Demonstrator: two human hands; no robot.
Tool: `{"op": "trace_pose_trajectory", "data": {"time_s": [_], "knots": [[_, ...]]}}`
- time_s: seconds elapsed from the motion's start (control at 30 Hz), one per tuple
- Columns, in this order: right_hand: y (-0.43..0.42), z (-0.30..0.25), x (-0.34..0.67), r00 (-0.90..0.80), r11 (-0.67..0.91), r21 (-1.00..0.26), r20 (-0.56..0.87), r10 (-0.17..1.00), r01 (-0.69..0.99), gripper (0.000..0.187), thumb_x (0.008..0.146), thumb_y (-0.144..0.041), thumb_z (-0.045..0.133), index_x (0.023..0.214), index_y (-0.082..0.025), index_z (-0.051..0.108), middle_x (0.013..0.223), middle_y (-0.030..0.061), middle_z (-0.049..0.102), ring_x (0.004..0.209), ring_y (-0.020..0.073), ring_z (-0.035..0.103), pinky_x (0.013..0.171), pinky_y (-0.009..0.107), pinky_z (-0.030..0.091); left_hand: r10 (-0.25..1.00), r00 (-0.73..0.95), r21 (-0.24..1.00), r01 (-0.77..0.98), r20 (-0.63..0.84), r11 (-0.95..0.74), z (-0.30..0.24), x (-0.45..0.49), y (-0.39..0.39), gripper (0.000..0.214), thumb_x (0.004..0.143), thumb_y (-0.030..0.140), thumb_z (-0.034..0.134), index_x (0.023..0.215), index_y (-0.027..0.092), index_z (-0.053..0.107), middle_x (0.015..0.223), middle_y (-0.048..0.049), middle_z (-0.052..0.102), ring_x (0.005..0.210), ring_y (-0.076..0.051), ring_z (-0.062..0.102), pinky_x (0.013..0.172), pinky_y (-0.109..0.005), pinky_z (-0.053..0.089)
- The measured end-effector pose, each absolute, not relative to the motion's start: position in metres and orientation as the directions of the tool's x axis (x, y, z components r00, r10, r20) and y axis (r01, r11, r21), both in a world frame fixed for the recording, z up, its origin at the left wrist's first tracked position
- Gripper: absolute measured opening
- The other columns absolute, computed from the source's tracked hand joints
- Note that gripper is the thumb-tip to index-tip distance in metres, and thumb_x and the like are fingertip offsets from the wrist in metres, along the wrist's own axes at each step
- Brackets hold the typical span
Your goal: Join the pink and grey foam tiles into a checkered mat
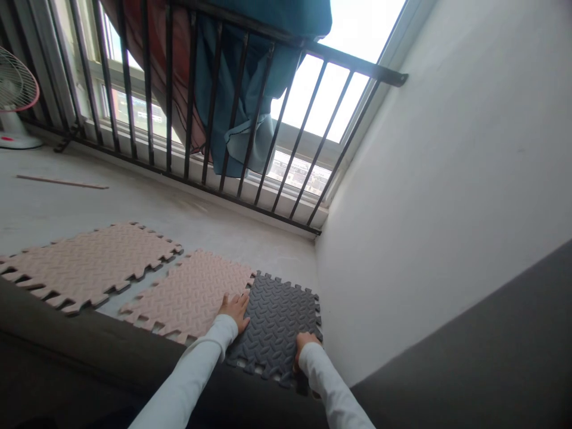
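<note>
A dark grey foam mat tile (279,319) with toothed edges lies on the concrete floor by the white wall. A pink tile (192,295) lies to its left, touching it along one edge. My left hand (234,310) rests flat with fingers stretched out over the seam between the pink and grey tiles. My right hand (305,344) sits at the grey tile's near right edge with its fingers curled down on it. A second pink tile (89,262) lies apart, farther left.
A black railing (232,113) fronts the window, with teal and red cloth (241,83) hanging over it. A white wall (447,179) closes the right side. A fan (15,95) stands far left; a thin wooden stick (62,182) lies on the floor.
</note>
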State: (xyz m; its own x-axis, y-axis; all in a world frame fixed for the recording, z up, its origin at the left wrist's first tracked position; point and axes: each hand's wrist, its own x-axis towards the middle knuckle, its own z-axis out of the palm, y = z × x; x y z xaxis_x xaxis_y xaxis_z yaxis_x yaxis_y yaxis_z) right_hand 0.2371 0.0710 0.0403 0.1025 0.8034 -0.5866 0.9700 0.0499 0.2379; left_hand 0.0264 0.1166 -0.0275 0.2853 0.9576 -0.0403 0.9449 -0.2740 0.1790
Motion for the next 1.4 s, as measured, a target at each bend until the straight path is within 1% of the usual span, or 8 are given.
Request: {"op": "trace_pose_trajectory", "data": {"time_s": [0.1,0.27,0.5,0.63,0.73,0.83,1.23,1.4], "knots": [[0.071,0.043,0.236,0.105,0.049,0.239,-0.589,0.801,0.970,0.077,0.036,-0.019,0.079,0.109,-0.007,0.056,0.113,0.0188,0.055,0.107,0.0268,0.050,0.091,0.031,0.042,0.954,0.297,0.185,0.940,-0.034,-0.286,-0.032,0.029,0.127,0.057,0.070,0.034,0.039,0.126,0.023,0.038,0.139,-0.0055,0.030,0.119,-0.030,0.033,0.099,-0.060,0.008],[0.072,0.044,0.235,0.120,0.035,0.238,-0.604,0.788,0.971,0.080,0.037,-0.019,0.079,0.112,-0.009,0.054,0.116,0.0171,0.053,0.109,0.0275,0.048,0.090,0.032,0.042,0.962,0.264,0.216,0.945,-0.066,-0.245,-0.038,0.032,0.132,0.055,0.071,0.032,0.036,0.126,0.026,0.039,0.138,-0.0021,0.033,0.120,-0.030,0.032,0.099,-0.061,0.006],[0.072,0.039,0.237,0.109,0.046,0.240,-0.593,0.797,0.970,0.077,0.036,-0.019,0.079,0.109,-0.010,0.056,0.112,0.0189,0.056,0.107,0.0284,0.050,0.088,0.035,0.044,0.955,0.284,0.239,0.936,-0.082,-0.258,-0.036,0.031,0.130,0.055,0.072,0.029,0.034,0.127,0.021,0.038,0.139,-0.0051,0.031,0.127,-0.019,0.025,0.106,-0.047,0.006],[0.071,0.035,0.239,0.111,0.044,0.243,-0.588,0.801,0.969,0.072,0.037,-0.020,0.078,0.105,-0.010,0.058,0.110,0.0194,0.056,0.106,0.0290,0.050,0.088,0.036,0.043,0.952,0.284,0.247,0.936,-0.111,-0.250,-0.027,0.030,0.133,0.054,0.070,0.033,0.037,0.122,0.020,0.042,0.137,-0.0066,0.035,0.124,-0.022,0.031,0.102,-0.053,0.014],[0.070,0.033,0.241,0.085,0.063,0.229,-0.584,0.807,0.971,0.088,0.037,-0.018,0.078,0.119,-0.010,0.048,0.115,0.0196,0.053,0.110,0.0287,0.047,0.092,0.035,0.039,0.953,0.281,0.247,0.937,-0.110,-0.248,-0.021,0.032,0.139,0.051,0.068,0.034,0.039,0.117,0.022,0.047,0.136,-0.0061,0.037,0.120,-0.026,0.035,0.096,-0.057,0.021],[0.071,0.030,0.244,0.062,0.076,0.211,-0.582,0.811,0.975,0.099,0.036,-0.016,0.078,0.127,-0.010,0.038,0.117,0.0198,0.052,0.112,0.0294,0.044,0.094,0.036,0.037,0.959,0.262,0.231,0.945,-0.108,-0.232,-0.020,0.036,0.147,0.051,0.067,0.033,0.040,0.116,0.022,0.048,0.139,-0.0041,0.031,0.116,-0.029,0.036,0.092,-0.057,0.024],[0.070,0.041,0.239,0.087,0.051,0.203,-0.620,0.780,0.978,0.099,0.038,-0.015,0.077,0.128,-0.011,0.036,0.118,0.0213,0.050,0.114,0.0313,0.042,0.091,0.039,0.039,0.954,0.284,0.181,0.948,-0.101,-0.263,-0.023,0.043,0.170,0.057,0.069,0.038,0.038,0.122,0.018,0.042,0.136,-0.0074,0.037,0.116,-0.031,0.035,0.094,-0.061,0.017],[0.070,0.038,0.240,0.090,0.052,0.208,-0.618,0.781,0.977,0.100,0.038,-0.017,0.077,0.129,-0.010,0.035,0.119,0.0224,0.049,0.114,0.0323,0.041,0.091,0.040,0.038,0.960,0.253,0.174,0.957,-0.116,-0.231,-0.032,0.047,0.182,0.059,0.073,0.044,0.036,0.125,0.017,0.038,0.138,-0.0124,0.032,0.119,-0.030,0.034,0.097,-0.062,0.012]]}}
